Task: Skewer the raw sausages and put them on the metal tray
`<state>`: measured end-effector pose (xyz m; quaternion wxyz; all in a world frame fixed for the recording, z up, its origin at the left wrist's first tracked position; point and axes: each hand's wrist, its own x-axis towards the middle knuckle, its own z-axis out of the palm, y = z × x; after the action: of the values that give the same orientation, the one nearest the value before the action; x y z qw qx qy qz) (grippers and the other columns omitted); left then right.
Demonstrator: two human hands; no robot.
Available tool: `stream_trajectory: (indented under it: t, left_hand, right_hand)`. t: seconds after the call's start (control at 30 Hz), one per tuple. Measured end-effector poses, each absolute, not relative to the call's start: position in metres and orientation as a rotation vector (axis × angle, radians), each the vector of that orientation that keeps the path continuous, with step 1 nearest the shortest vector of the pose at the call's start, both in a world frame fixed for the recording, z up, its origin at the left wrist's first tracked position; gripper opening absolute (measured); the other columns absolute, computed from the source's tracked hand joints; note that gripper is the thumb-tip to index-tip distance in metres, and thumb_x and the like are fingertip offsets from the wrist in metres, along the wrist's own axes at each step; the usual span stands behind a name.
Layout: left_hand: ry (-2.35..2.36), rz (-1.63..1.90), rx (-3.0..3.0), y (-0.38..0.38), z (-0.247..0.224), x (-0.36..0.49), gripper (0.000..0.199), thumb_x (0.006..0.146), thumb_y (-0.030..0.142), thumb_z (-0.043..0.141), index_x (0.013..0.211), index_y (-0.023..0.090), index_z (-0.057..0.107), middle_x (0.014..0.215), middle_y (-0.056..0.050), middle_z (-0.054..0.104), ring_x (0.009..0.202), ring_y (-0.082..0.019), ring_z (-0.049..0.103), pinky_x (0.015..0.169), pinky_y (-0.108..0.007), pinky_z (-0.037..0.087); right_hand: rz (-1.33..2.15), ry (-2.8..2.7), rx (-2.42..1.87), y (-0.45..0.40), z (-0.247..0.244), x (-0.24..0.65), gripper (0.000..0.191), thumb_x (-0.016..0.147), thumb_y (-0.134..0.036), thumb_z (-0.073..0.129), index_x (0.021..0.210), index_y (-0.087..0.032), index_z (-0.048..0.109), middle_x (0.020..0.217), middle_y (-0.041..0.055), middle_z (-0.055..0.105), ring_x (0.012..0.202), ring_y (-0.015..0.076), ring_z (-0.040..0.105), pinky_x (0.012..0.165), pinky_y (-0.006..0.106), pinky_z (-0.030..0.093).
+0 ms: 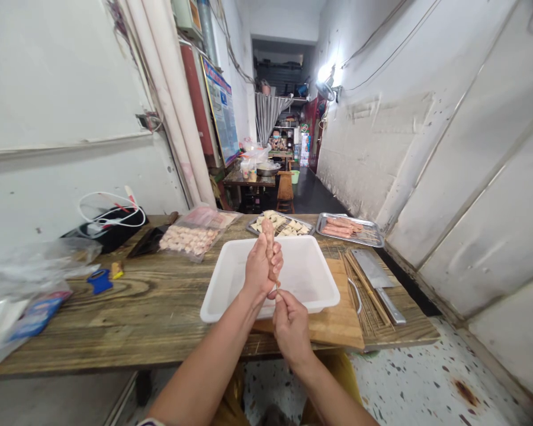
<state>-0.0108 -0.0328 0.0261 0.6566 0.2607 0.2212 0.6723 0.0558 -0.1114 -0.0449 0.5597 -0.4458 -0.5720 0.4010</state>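
My left hand [258,265] is wrapped around a long lump of pinkish minced meat [270,239], held upright over a white plastic tub [222,278]. A thin bamboo skewer [277,289] comes out of the meat's lower end. My right hand [289,319] pinches that skewer just below the left hand, in front of the tub's near rim. How far the skewer runs inside the meat is hidden. Beyond the tub, at the back right, a metal tray [368,234] bears several skewers of shaped meat [342,227].
A wooden cutting board [333,328] lies under the tub. Bamboo skewers [368,296] and a cleaver [377,278] are at right. Behind stands a tray of pale triangular pieces [293,227]. Left are a bag of meat chunks [189,238] and a blue object [100,281]. A person [277,139] sits far back.
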Motion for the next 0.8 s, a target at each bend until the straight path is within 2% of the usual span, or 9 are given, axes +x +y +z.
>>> stream_trajectory:
  t: [0.17,0.33,0.43,0.63,0.8]
  left_hand:
    - [0.498,1.525,0.588,-0.031,0.024,-0.009,0.038,0.076,0.049,0.064,0.093,0.017,0.052,0.061,0.005,0.043,0.037,-0.002,0.032,0.030,-0.012,0.026]
    - [0.489,1.503,0.608,-0.026,0.024,-0.012,0.029,0.087,0.040,0.051,0.100,0.014,0.054,0.068,0.000,0.049,0.046,-0.007,0.044,0.035,-0.015,0.035]
    - [0.437,1.509,0.612,-0.021,0.027,-0.017,0.031,0.089,0.040,0.046,0.103,0.014,0.055,0.069,-0.001,0.049,0.048,-0.008,0.045,0.034,-0.016,0.034]
    - [0.415,1.497,0.706,-0.020,0.028,-0.019,0.036,0.086,0.045,0.051,0.104,0.016,0.056,0.066,0.001,0.043,0.046,-0.007,0.040,0.033,-0.015,0.032]
    - [0.413,1.552,0.723,-0.020,0.024,-0.015,0.033,0.083,0.043,0.058,0.103,0.017,0.054,0.069,0.001,0.045,0.050,-0.008,0.044,0.036,-0.016,0.034]
  right_hand:
    - [0.959,-1.350,-1.032,-0.107,-0.043,0.059,0.030,0.091,-0.034,0.037,0.084,-0.014,0.058,0.051,-0.0075,0.028,0.044,0.0091,0.025,0.041,0.022,0.022]
    - [0.998,-1.463,-0.992,-0.104,-0.042,0.075,0.030,0.091,-0.034,0.038,0.083,-0.014,0.059,0.049,-0.0082,0.027,0.043,0.0087,0.025,0.041,0.021,0.021]
    - [1.066,-1.522,-0.950,-0.106,-0.043,0.085,0.030,0.092,-0.034,0.038,0.088,-0.014,0.060,0.049,-0.0091,0.027,0.042,0.0082,0.024,0.041,0.021,0.021]
    - [1.188,-1.494,-0.906,-0.111,-0.049,0.089,0.031,0.093,-0.037,0.038,0.092,-0.014,0.059,0.048,-0.0100,0.026,0.042,0.0079,0.024,0.041,0.020,0.020]
    - [1.050,-1.483,-0.982,-0.107,-0.049,0.086,0.031,0.091,-0.036,0.041,0.096,-0.012,0.060,0.053,-0.0082,0.028,0.046,0.0084,0.026,0.042,0.020,0.021]
